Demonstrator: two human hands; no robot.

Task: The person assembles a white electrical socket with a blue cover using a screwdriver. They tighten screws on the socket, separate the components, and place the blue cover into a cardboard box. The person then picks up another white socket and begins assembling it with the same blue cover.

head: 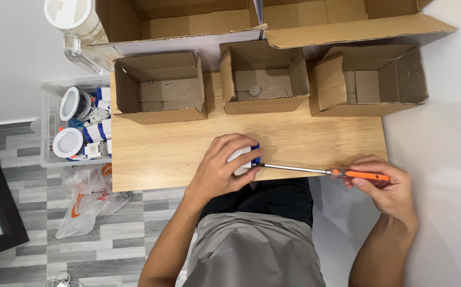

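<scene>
My left hand (224,169) presses a small white and blue device (247,154) down on the wooden table (156,151), near its front edge. The hand covers most of the device. My right hand (387,187) grips the orange handle of a screwdriver (315,170), off the table's right front corner. The long metal shaft runs left and its tip meets the device's right side.
Three open cardboard boxes (160,87) (264,77) (367,79) line the table's far edge, with larger boxes (188,21) behind. A clear bin (76,125) of round white lamps stands left of the table, a plastic bag (89,199) on the floor below it.
</scene>
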